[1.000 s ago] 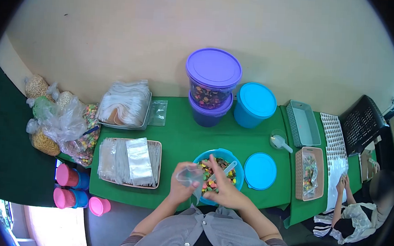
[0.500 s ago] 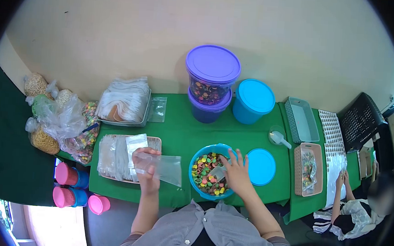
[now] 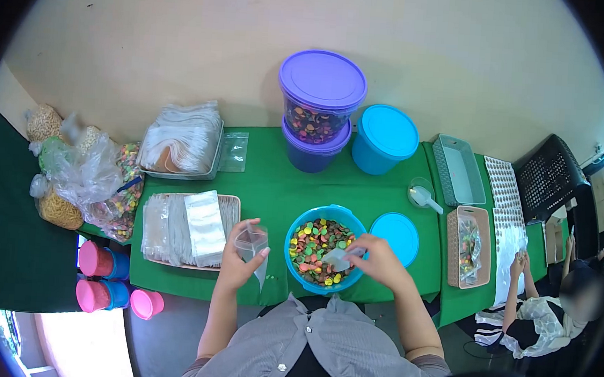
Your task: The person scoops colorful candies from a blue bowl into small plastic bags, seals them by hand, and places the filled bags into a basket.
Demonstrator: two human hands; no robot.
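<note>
My left hand (image 3: 235, 266) holds a clear plastic bag (image 3: 251, 239) by its sides, its mouth spread open and its lower end hanging down. In my right hand (image 3: 382, 265) is the handle of a small translucent scoop (image 3: 339, 260). The scoop's bowl rests among small round pieces (image 3: 318, 240) in green, yellow, red and brown. They fill a blue tub (image 3: 288, 257) in front of me. A blue lid (image 3: 395, 240) lies on the table just right of the tub. Left of my left hand, a basket (image 3: 170, 264) holds stacked clear bags (image 3: 166, 228).
Purple-lidded tubs (image 3: 322, 81) stand stacked behind, beside a closed blue tub (image 3: 386, 140). Another scoop (image 3: 425, 198) lies on the green cloth (image 3: 267, 186). Filled bags (image 3: 85, 180) crowd the left. At right, a beige basket (image 3: 481, 271) holds packets; another person's hands (image 3: 521, 263) work there.
My right hand has closed on the scoop's handle after being spread above it. The bag in my left hand has gone from flat to open-mouthed. The view has shifted slightly.
</note>
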